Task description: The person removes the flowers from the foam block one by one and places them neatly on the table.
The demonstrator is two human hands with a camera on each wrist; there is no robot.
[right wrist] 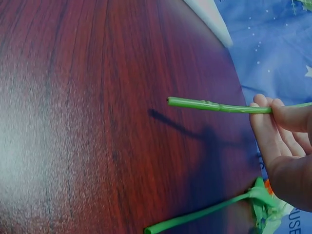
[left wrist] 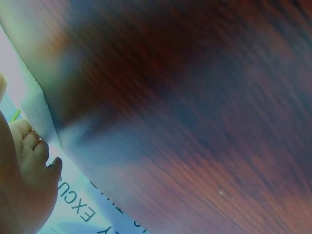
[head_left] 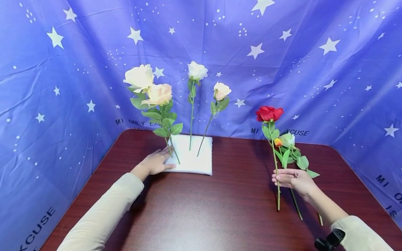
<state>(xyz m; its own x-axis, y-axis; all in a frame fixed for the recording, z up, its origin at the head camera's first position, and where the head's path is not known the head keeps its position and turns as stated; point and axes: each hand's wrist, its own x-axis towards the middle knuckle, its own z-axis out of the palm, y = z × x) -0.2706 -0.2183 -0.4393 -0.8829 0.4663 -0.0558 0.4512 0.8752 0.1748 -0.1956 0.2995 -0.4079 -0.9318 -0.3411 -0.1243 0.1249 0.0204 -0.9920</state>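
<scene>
Flower-arranging is the work in hand, and by my reading it stands at the point where a fresh stem has been picked up and waits to be planted. The right hand (head_left: 293,180) pinches the red rose (head_left: 269,113) by its green stem and holds it upright, its cut end clear of the desk (head_left: 220,209) (the right wrist view shows the stem caught between thumb and fingers). The left hand (head_left: 155,162) lies flat and open against the near left edge of the white foam block (head_left: 196,164), steadying it. Four pale roses (head_left: 197,70) already stand in the block. A small spare flower (head_left: 287,140) lies on the desk just beside the right hand. I judge the next move calls for carrying the rose across to the block, finding a bare patch among the stems, and pressing it straight down.
</scene>
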